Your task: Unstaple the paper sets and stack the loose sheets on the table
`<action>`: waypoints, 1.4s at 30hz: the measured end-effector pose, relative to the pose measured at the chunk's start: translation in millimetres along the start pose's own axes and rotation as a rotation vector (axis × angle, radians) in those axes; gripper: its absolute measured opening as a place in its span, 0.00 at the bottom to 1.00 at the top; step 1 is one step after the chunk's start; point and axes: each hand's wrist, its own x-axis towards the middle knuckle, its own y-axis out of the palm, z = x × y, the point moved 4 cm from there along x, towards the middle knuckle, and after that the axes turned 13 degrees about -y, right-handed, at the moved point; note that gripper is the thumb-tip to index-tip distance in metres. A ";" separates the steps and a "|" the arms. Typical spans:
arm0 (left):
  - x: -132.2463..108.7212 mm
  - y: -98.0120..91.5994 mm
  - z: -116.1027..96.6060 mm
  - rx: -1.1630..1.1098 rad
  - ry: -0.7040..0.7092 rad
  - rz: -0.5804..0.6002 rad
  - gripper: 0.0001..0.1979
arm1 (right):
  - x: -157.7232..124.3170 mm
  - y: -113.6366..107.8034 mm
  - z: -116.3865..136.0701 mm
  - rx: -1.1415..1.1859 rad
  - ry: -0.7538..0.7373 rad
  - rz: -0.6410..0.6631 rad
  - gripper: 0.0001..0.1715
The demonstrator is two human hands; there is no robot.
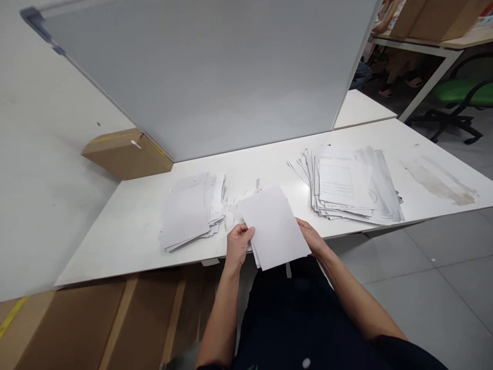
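A thin stack of white paper sheets (pixel 275 226) is held between my two hands at the table's front edge, its top sheet blank. My left hand (pixel 239 242) pinches the left side, thumb on top. Along the right side my right hand (pixel 310 236) grips the sheets, with its fingers partly hidden beneath them. To the left lies a pile of papers (pixel 187 210), its edges uneven. On the right sits a larger, messier paper pile (pixel 342 185); some of its sheets carry printing and drawn lines.
A whiteboard (pixel 215 77) stands along the back of the white table (pixel 127 246). A cardboard box (pixel 129 154) is at the back left, and more cardboard boxes (pixel 84 318) stand below. Paper scraps dot the tabletop. At the upper right are a green chair (pixel 462 92) and another person's legs.
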 end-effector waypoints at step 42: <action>-28.2 9.3 -50.7 0.053 0.504 -0.125 0.15 | 21.3 15.5 27.6 -0.393 -0.472 0.130 0.20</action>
